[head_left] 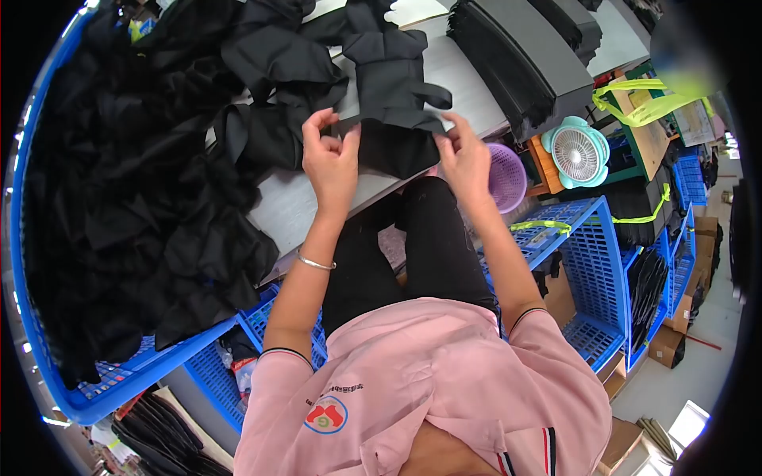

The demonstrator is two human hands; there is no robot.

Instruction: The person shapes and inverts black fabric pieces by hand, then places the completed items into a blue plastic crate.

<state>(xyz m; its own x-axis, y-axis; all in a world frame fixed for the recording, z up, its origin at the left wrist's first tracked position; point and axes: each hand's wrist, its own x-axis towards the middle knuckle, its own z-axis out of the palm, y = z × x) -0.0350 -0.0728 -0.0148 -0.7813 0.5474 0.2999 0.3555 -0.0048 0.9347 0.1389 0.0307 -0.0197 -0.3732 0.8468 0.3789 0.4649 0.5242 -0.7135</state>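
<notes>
Head view: grey table (302, 208), blue crates (591, 262).

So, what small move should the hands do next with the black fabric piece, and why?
Probably pull the strap taut and flat: the left hand and right hand each pinch one end above the table edge, and the black fabric piece behind it lies folded and uneven.

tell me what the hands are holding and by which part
Both hands hold a black fabric piece by its strap: the left hand pinches one end between its fingers, and the right hand pinches the other end.
</notes>
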